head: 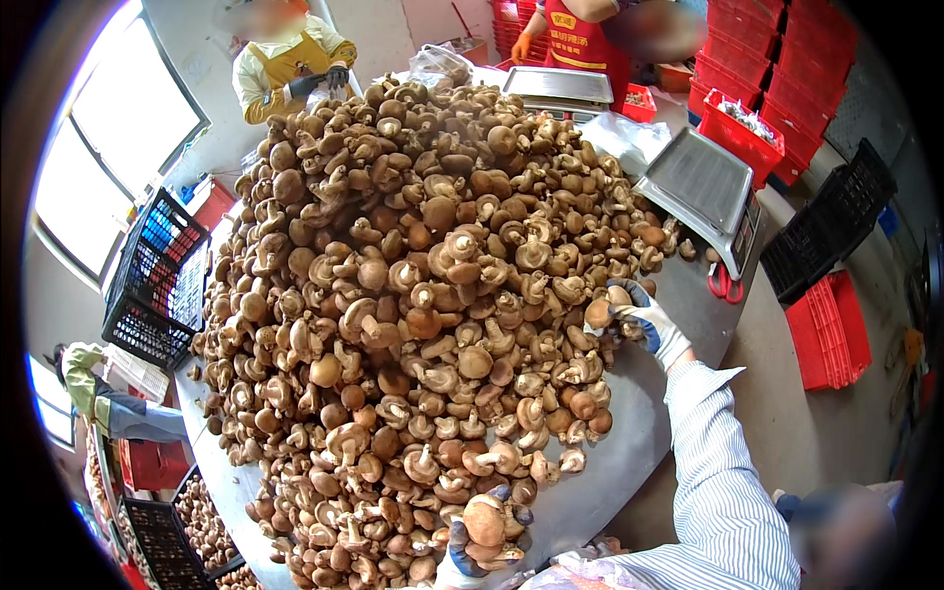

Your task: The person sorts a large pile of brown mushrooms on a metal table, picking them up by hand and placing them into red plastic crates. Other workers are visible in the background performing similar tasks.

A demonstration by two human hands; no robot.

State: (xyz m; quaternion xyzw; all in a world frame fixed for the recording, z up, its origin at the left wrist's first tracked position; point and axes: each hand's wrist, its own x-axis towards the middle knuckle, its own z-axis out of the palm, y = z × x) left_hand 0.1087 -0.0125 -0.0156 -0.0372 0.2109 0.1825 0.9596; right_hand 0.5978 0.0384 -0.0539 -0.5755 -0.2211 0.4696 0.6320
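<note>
A large heap of brown shiitake mushrooms (413,280) covers most of the metal table (634,413) before me. At the heap's near edge my left hand (463,554), in a white and blue work glove, holds several mushrooms (484,521) in a cluster. Their caps face up, and the glove's fingertips show around them. My right hand (656,324), in the same kind of glove below a striped sleeve, has its fingers curled around mushrooms (599,314) at the heap's right edge. The palm side of that grip is hidden.
Right of the heap stands a weighing scale (697,181), with red-handled scissors (726,284) beside it. Another scale (558,85) is at the far side. Black crates (158,280) and red crates (830,332) flank the table. A yellow-aproned person (291,66) and a red-aproned person (579,37) stand across.
</note>
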